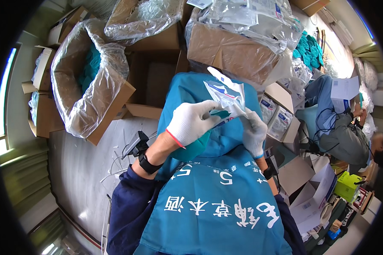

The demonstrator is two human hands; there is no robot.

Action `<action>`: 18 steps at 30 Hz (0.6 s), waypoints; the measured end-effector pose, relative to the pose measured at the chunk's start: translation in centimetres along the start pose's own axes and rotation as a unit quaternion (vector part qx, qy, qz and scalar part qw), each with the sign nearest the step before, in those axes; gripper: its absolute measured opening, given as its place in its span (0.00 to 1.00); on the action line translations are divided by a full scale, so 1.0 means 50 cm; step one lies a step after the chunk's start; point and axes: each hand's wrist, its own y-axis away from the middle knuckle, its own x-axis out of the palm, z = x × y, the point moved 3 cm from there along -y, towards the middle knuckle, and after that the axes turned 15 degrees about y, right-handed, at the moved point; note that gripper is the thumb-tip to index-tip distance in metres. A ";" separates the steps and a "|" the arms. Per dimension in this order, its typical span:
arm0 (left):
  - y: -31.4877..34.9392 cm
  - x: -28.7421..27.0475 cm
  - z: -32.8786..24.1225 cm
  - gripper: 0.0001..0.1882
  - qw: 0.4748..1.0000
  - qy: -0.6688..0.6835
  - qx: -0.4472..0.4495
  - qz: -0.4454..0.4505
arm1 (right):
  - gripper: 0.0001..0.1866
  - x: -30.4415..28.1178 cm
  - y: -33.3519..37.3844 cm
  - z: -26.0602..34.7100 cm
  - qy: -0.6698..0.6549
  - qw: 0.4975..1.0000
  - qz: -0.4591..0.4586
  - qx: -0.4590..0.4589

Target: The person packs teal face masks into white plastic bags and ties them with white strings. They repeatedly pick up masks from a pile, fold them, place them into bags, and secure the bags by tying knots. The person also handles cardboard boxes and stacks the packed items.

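The clear plastic pouch (227,98) is held up over the teal apron (212,199). The gloved left hand (190,122) grips its lower edge, likely to steady it, while the right hand (254,132) pinches its right side. A plastic-lined carton (89,76) stands left of the apron.

Single head-worn fisheye view, looking steeply down, close over lap.

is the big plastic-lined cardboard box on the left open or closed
Open: the cardboard box has flaps out, its clear liner gapes, teal items show inside.
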 end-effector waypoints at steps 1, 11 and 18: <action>0.003 0.002 -0.003 0.15 0.999 -0.034 0.014 -0.005 | 0.14 0.004 0.000 0.000 -0.010 1.000 -0.004 -0.003; -0.024 -0.028 0.028 0.07 0.983 -0.054 0.158 -0.081 | 0.16 -0.031 -0.043 0.029 0.151 0.979 0.025 -0.136; 0.005 -0.162 0.015 0.09 0.940 0.037 0.162 -0.299 | 0.15 -0.177 -0.222 -0.076 0.136 0.967 -0.213 -0.023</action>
